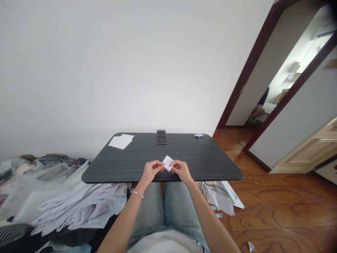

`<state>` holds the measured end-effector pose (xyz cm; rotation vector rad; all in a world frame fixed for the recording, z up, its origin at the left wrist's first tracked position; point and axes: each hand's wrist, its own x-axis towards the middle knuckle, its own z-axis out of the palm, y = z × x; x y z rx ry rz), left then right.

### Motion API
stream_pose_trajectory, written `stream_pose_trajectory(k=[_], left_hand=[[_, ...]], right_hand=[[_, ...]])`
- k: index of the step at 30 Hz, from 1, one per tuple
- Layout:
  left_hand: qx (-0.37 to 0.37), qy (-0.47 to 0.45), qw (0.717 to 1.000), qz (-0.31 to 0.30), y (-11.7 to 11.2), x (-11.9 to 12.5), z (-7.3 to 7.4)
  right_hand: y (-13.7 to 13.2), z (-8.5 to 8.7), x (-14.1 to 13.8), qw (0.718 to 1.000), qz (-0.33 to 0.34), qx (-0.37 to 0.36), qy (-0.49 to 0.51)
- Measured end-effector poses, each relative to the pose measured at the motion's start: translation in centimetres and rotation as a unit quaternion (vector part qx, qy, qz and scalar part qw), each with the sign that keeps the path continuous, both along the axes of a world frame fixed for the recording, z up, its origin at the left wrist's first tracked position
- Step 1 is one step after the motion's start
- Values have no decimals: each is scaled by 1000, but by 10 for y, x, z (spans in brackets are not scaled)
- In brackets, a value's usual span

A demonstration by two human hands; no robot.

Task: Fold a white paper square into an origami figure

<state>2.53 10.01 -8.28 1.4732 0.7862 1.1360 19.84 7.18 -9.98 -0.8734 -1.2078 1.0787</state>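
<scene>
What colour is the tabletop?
Black or dark grey, finely streaked; the tabletop shows best in the head view.

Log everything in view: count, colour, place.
Held paper: one, white, between hands
Sheets: two or more, white, table's far left
Phone: one, dark, table's far middle
Folded paper figure: one, white, table's far right
Table: one, black, centre
Wall: one, white, background
Fabric pile: uncounted, mixed, left
Lower papers: uncounted, whitish, beneath table
Door frame: one, dark red, right
Panelled unit: one, cream, right edge
Floor: one, brown, right
Bracelet: one, silver, left wrist
Jeans: one pair, blue, lap
Left hand, right hand: one each, bare, holding paper
</scene>
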Motion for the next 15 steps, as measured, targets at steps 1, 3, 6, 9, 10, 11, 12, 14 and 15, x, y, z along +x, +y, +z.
stream_pose_trajectory(k=[1, 3, 6, 9, 10, 11, 12, 14, 15], left_hand=[[2, 0, 1000, 5, 0, 0, 0], [6, 0, 1000, 16, 0, 0, 0], [12, 2, 1000, 25, -1, 0, 1], [15, 5, 1000, 26, -2, 0, 2], [15, 5, 1000, 26, -2, 1, 3], [16, 6, 1000, 26, -2, 1, 3], [15, 6, 1000, 27, -3, 1, 4], [15, 6, 999, 28, -3, 1, 4], [14, 7, 999, 28, -3, 1, 4]], right_hand=[[-1, 1, -1, 1000, 2, 1, -3], [-2, 2, -3, 1000, 4, 2, -8], [-3, 2, -5, 1000, -4, 4, -8], [-3, 2, -6, 1000, -23, 6, -4], [-2, 3, -6, 1000, -30, 7, -4], [-2, 3, -7, 999, -36, 8, -4], [-2, 3, -7, 999, -43, 9, -5], [-2, 5, -8, 998, -57, 12, -7], [-2, 6, -9, 998, -64, 14, -8]])
